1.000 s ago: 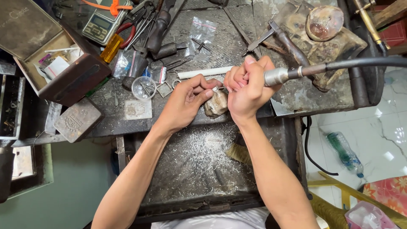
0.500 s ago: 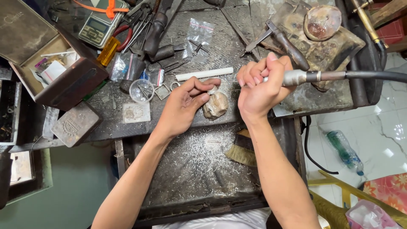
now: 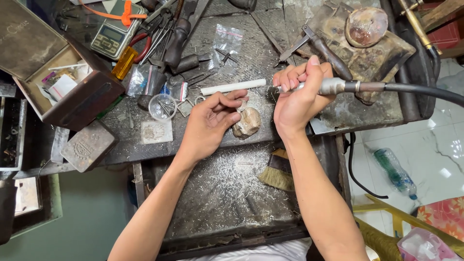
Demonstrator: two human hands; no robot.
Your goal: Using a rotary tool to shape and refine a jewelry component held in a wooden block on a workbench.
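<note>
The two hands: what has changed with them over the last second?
The hands have drawn apart. The right hand carried the rotary handpiece up and to the right, keeping its grip. The left hand stayed low beside the wooden peg, fingers curled. The white stick, brush and bench clutter stayed put.

Seen from above, the right hand grips a metal rotary handpiece on a black flexible shaft, its tip aimed left. The left hand pinches something small beside a worn bench peg on the cluttered table, a brush below.
</note>
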